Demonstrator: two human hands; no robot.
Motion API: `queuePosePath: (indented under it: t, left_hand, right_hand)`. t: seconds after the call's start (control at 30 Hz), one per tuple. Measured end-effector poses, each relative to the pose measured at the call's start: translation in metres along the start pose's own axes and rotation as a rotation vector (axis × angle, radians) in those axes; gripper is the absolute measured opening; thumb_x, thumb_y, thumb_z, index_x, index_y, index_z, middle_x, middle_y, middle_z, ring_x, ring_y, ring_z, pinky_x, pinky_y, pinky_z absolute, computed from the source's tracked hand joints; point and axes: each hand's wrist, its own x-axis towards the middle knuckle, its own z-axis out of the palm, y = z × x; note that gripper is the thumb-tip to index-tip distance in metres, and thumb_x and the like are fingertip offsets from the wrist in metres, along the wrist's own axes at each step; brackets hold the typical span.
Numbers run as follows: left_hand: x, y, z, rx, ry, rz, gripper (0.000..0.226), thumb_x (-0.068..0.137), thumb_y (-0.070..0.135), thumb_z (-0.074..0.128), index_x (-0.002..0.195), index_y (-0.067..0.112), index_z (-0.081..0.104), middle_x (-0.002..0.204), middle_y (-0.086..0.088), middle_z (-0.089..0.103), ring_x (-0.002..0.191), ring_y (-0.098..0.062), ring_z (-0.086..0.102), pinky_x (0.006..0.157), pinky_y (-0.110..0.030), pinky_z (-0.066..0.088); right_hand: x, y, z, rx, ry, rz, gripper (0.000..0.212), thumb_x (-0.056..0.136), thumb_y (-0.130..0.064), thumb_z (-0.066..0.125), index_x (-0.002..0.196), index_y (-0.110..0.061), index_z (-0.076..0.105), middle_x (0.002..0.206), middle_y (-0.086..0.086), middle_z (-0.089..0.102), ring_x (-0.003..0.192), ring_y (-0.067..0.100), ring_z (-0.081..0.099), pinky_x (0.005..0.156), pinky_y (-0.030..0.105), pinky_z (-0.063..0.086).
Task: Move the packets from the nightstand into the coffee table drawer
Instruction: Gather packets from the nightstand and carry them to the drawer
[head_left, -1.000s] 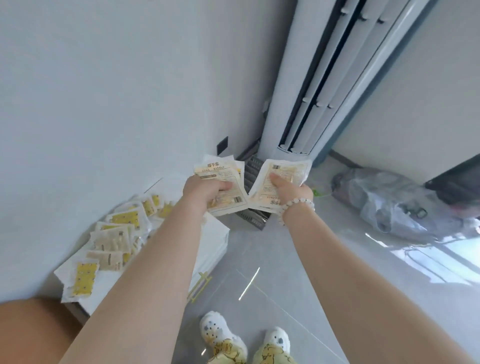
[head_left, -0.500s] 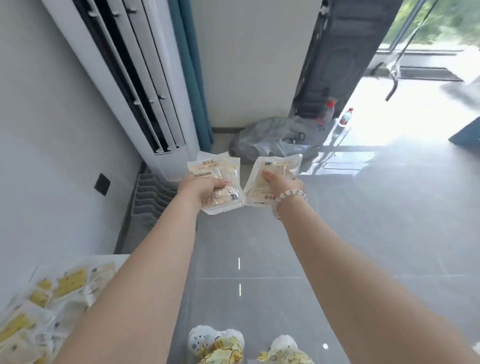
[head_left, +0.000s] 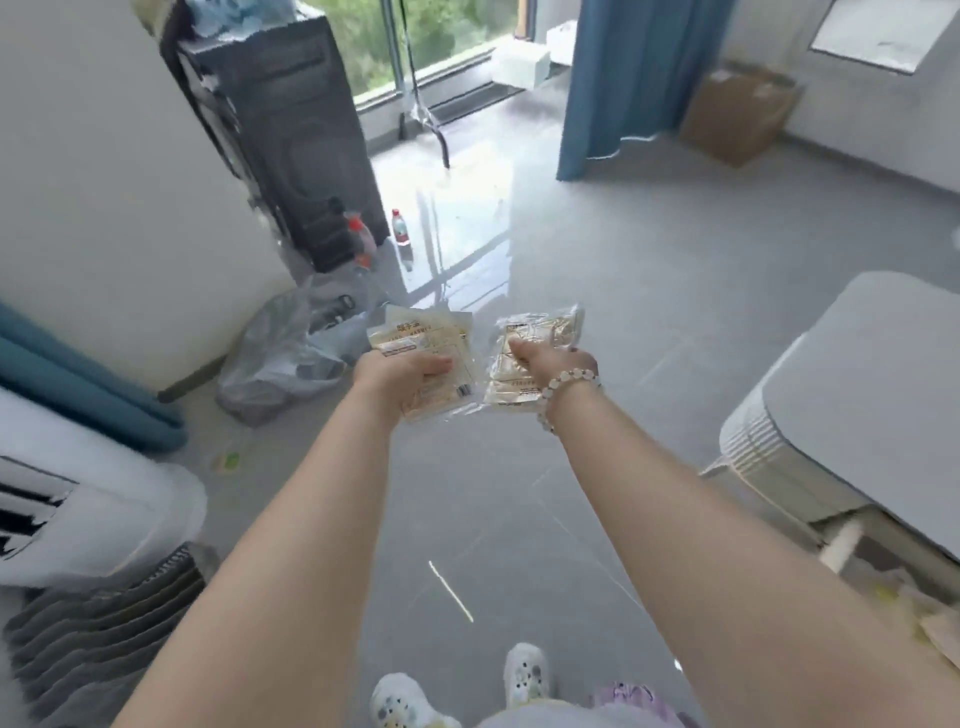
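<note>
My left hand (head_left: 400, 376) grips a stack of clear packets (head_left: 431, 338) with pale printed labels, held out in front of me at mid-frame. My right hand (head_left: 553, 364), with a bead bracelet at the wrist, holds another bunch of packets (head_left: 524, 332) just to the right, apart from the first stack. The grey-topped coffee table (head_left: 878, 415) stands at the right edge. Its drawer (head_left: 914, 597) is pulled open below the top, with pale packets lying inside. The nightstand is out of view.
A white floor air conditioner (head_left: 98, 525) and a dark ribbed rack (head_left: 104, 634) stand at lower left. A grey plastic bag (head_left: 280, 358), bottles (head_left: 400, 228) and a tall black speaker (head_left: 291, 135) lie ahead left. A blue curtain (head_left: 618, 83) and cardboard box (head_left: 737, 114) are far right.
My view has swung right, away from the nightstand and wall, toward the room and the coffee table. Both hands keep their packets, held out in front.
</note>
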Motion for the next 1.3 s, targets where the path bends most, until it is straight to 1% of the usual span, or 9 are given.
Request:
queuePosePath:
  t: [0.23,0.4,0.53,0.63,0.83,0.93,1.03,1.2,1.3]
  left_hand:
    - [0.003,0.003,0.148,0.256,-0.243,-0.004,0.038,0.069,0.007,0.083,0.103,0.006,0.066,0.094,-0.005,0.069,0.078,-0.021,0.067,0.065,-0.028,0.055]
    - [-0.008,-0.008,0.241,0.435,-0.536,0.033,0.021,0.077,0.002,0.074,0.093,0.013,0.066,0.079,0.002,0.065,0.065,-0.012,0.063,0.044,-0.018,0.053]
    - [-0.015,-0.016,0.300,0.561,-0.669,0.030,0.035,0.074,0.003,0.077,0.107,0.007,0.067,0.094,-0.005,0.070,0.076,-0.019,0.067,0.061,-0.026,0.056]
    - [-0.020,-0.018,0.344,0.627,-0.760,0.032,0.033,0.073,0.003,0.078,0.104,0.007,0.067,0.093,-0.005,0.069,0.075,-0.019,0.067,0.069,-0.029,0.056]
    - [-0.042,-0.015,0.426,0.806,-0.959,0.047,0.026,0.073,0.006,0.079,0.096,0.008,0.068,0.088,-0.005,0.069,0.071,-0.018,0.066,0.061,-0.028,0.056]
    - [-0.054,-0.019,0.462,0.878,-1.038,0.078,0.018,0.073,0.007,0.079,0.084,0.011,0.066,0.082,-0.002,0.068,0.066,-0.014,0.065,0.053,-0.023,0.053]
    - [-0.064,-0.029,0.491,0.961,-1.080,0.093,0.019,0.073,0.008,0.080,0.080,0.014,0.063,0.079,-0.001,0.067,0.065,-0.014,0.064,0.053,-0.024,0.051]
    - [-0.082,-0.046,0.536,1.036,-1.162,0.138,0.021,0.071,0.006,0.081,0.081,0.013,0.063,0.080,-0.002,0.066,0.065,-0.013,0.063,0.049,-0.021,0.052]
    - [-0.097,-0.059,0.558,1.063,-1.212,0.138,0.025,0.070,0.005,0.081,0.089,0.010,0.066,0.082,-0.003,0.067,0.070,-0.018,0.066,0.056,-0.024,0.055]
  right_hand:
    - [0.039,0.005,-0.134,0.230,0.238,0.052,0.088,0.075,-0.033,0.078,0.143,-0.001,0.034,0.143,0.012,0.046,0.128,0.028,0.047,0.103,0.035,0.040]
    - [0.055,0.028,-0.208,0.353,0.409,0.152,0.085,0.075,-0.034,0.078,0.143,-0.004,0.036,0.140,0.010,0.049,0.124,0.026,0.052,0.096,0.033,0.043]
    - [0.061,0.041,-0.255,0.405,0.524,0.217,0.079,0.075,-0.034,0.077,0.138,0.000,0.043,0.134,0.009,0.055,0.118,0.026,0.056,0.091,0.031,0.045]
    - [0.063,0.042,-0.286,0.454,0.596,0.227,0.081,0.077,-0.037,0.075,0.142,-0.005,0.039,0.136,0.007,0.054,0.119,0.025,0.056,0.089,0.028,0.044]
    - [0.067,0.047,-0.339,0.589,0.760,0.269,0.069,0.073,-0.045,0.074,0.126,-0.006,0.055,0.118,0.001,0.062,0.084,0.019,0.058,0.067,0.025,0.043]
    - [0.070,0.055,-0.366,0.657,0.830,0.294,0.067,0.074,-0.044,0.073,0.124,-0.003,0.055,0.119,0.003,0.063,0.084,0.021,0.061,0.071,0.026,0.045]
    - [0.069,0.063,-0.383,0.744,0.900,0.313,0.067,0.078,-0.038,0.073,0.128,-0.001,0.049,0.121,0.006,0.063,0.060,0.014,0.051,0.066,0.024,0.044]
    - [0.070,0.074,-0.404,0.899,1.028,0.340,0.081,0.066,-0.038,0.080,0.133,-0.005,0.048,0.125,0.008,0.061,0.106,0.024,0.062,0.093,0.036,0.051]
    - [0.061,0.082,-0.421,0.954,1.071,0.360,0.075,0.068,-0.038,0.078,0.129,-0.005,0.051,0.121,0.006,0.063,0.105,0.024,0.062,0.091,0.033,0.050]
